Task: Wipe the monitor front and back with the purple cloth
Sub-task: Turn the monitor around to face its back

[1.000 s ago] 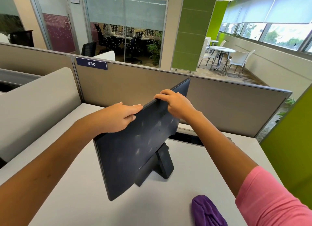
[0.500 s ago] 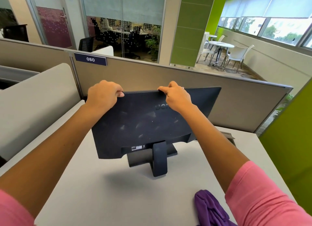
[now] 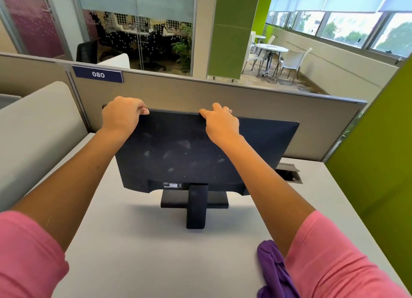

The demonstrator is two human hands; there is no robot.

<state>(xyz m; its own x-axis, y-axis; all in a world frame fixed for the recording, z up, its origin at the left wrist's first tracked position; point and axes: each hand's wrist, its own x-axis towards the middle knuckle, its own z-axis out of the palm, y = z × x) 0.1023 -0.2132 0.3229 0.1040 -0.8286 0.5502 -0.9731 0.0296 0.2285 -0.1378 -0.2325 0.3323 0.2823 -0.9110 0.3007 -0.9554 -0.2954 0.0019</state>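
A black monitor [image 3: 189,150] stands on the grey desk [image 3: 145,253] with its dusty back panel facing me; its stand [image 3: 196,206] points toward me. My left hand [image 3: 121,117] grips the monitor's top left corner, fingers curled over the edge. My right hand [image 3: 220,124] holds the top edge near its middle, fingers hooked over it. The purple cloth [image 3: 273,271] lies crumpled on the desk at the lower right, under my right arm, untouched. The screen side is hidden.
A beige cubicle partition [image 3: 245,101] with a "080" label [image 3: 98,74] runs close behind the monitor. A white divider [image 3: 35,128] bounds the desk's left, a green panel [image 3: 376,164] its right. A cable cut-out [image 3: 289,175] sits in the desk's back right.
Both hands have turned the monitor round on the desk, from angled edge-on to square with its back toward me. The cloth has stayed in place.
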